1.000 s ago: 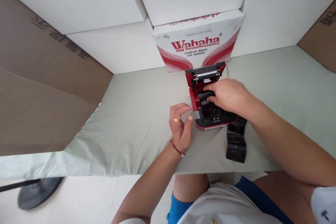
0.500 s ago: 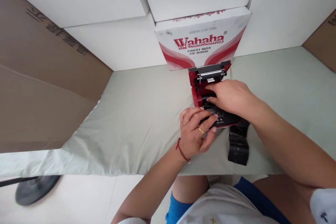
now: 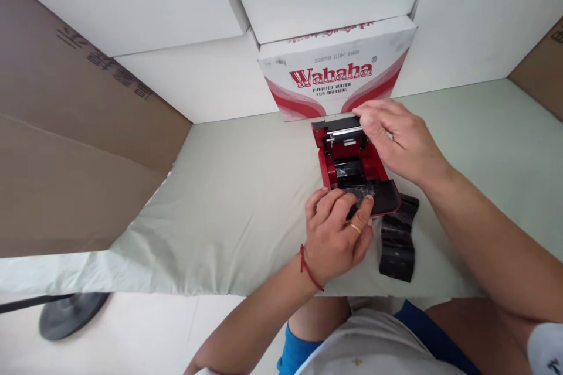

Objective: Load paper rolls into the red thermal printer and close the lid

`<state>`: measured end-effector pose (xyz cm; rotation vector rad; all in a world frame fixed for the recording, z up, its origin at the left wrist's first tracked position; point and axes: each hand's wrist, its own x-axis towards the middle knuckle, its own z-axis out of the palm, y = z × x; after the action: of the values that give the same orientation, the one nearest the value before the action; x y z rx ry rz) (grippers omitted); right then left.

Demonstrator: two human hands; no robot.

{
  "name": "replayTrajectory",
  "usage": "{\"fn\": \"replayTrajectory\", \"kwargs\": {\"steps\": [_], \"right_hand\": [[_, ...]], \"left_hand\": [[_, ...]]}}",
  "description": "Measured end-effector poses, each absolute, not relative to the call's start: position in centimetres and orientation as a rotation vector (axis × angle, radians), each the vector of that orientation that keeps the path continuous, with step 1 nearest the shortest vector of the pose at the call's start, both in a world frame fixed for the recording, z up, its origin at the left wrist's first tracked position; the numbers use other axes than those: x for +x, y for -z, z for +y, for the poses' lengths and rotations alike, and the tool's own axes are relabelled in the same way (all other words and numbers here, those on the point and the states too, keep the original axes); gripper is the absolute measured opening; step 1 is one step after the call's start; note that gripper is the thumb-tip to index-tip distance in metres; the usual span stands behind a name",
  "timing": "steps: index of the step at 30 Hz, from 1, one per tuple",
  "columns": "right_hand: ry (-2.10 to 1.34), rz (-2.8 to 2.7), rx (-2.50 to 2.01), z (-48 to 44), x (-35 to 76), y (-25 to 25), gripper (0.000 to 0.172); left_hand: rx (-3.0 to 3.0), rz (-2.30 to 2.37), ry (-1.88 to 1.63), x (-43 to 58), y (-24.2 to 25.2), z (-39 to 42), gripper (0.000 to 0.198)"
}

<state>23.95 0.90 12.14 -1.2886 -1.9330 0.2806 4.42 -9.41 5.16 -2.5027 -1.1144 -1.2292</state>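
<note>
A small red and black label printer (image 3: 382,194) sits on the cloth with its lid (image 3: 341,127) raised. Inside its red bay lies a shiny black roll (image 3: 348,171), whose strip runs forward over the black front panel. My left hand (image 3: 336,225) grips the printer's front, fingers over the strip and panel, thumb by the front edge. At the lid's right end, my right hand (image 3: 398,137) is closed on it, thumb in front and fingers behind. A loose wavy length of black strip (image 3: 397,246) rests on the cloth right of the printer.
Behind the printer stands a white and red Wahaha carton (image 3: 336,79), against stacked white boxes (image 3: 189,79). A large brown carton (image 3: 79,170) takes up the left side. Pale green cloth (image 3: 229,205) covers the table. A black round base (image 3: 73,316) stands on the floor at lower left.
My right hand has come out of the printer's bay and moved up to the lid, uncovering the black roll. The lid leans further back. My left hand stays at the front.
</note>
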Motion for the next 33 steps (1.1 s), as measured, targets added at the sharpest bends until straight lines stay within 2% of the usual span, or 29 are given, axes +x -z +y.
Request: {"fn": "replayTrajectory", "kwargs": {"steps": [10,16,19,22,26,29,33], "right_hand": [[-0.322,-2.006,-0.991,-4.9,26.5,-9.5,0.036],[-0.414,-2.003,-1.018,-6.4,26.9,-7.0,0.036],[-0.432,-1.996,-1.037,-6.7,26.6,-6.7,0.035],[-0.441,-1.953,-1.025,-6.7,26.2,-6.4,0.035],[-0.434,-1.852,-1.001,-6.8,25.8,-5.7,0.034],[-0.507,-1.825,-0.935,-7.0,26.1,-5.2,0.034],[-0.573,-1.827,-0.824,-7.4,27.0,-4.8,0.033]], "left_hand": [[-2.579,-1.046,1.118,4.6,-5.3,-9.5,0.041],[-2.571,-1.036,1.141,4.6,-5.0,-9.5,0.039],[-2.604,-1.007,1.353,3.9,-5.1,-8.8,0.048],[-2.629,-1.074,1.711,2.7,-5.0,-7.4,0.056],[-2.694,-1.479,2.147,1.5,-3.5,-5.3,0.043],[-2.693,-1.489,2.370,1.3,-2.0,-4.4,0.033],[-2.723,-1.283,2.584,1.4,-0.8,-3.8,0.046]]}}
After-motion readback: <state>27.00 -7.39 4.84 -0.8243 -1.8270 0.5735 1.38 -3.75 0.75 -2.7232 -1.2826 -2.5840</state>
